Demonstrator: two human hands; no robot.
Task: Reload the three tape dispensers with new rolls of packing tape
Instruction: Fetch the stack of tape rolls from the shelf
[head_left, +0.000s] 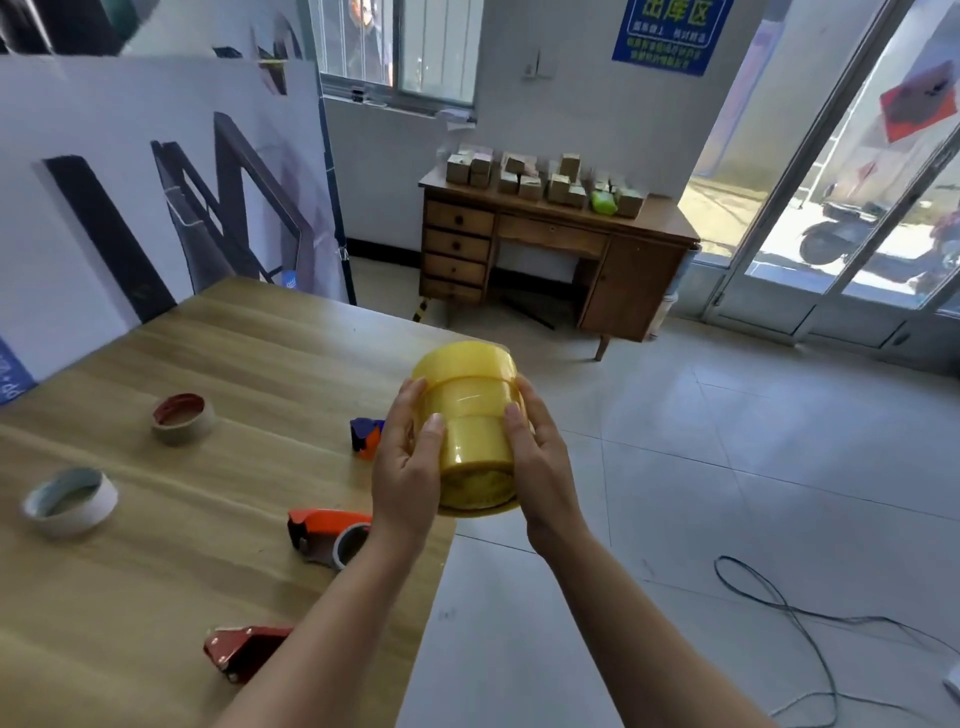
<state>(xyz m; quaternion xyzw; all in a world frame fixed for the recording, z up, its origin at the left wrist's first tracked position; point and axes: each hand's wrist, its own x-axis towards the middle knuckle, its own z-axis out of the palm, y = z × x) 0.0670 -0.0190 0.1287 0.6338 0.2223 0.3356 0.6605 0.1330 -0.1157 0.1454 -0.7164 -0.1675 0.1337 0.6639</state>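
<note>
A stack of yellow packing tape rolls (470, 410) is held tilted in the air over the table's right edge. My left hand (408, 462) grips its left side and my right hand (537, 457) its right side. On the wooden table (156, 545) lie an orange tape dispenser (324, 535) with a nearly empty core, a dark red dispenser (244, 652) partly under my left forearm, and a blue and orange dispenser (365, 436) partly behind my left hand. Two empty cardboard cores sit at the left: a brown one (183, 420) and a white one (70, 501).
A large white printed board (156, 171) leans behind the table. A wooden desk (556, 254) loaded with small boxes stands at the far wall. Dark cable (810, 629) loops on the tiled floor at the right. Glass doors are at the far right.
</note>
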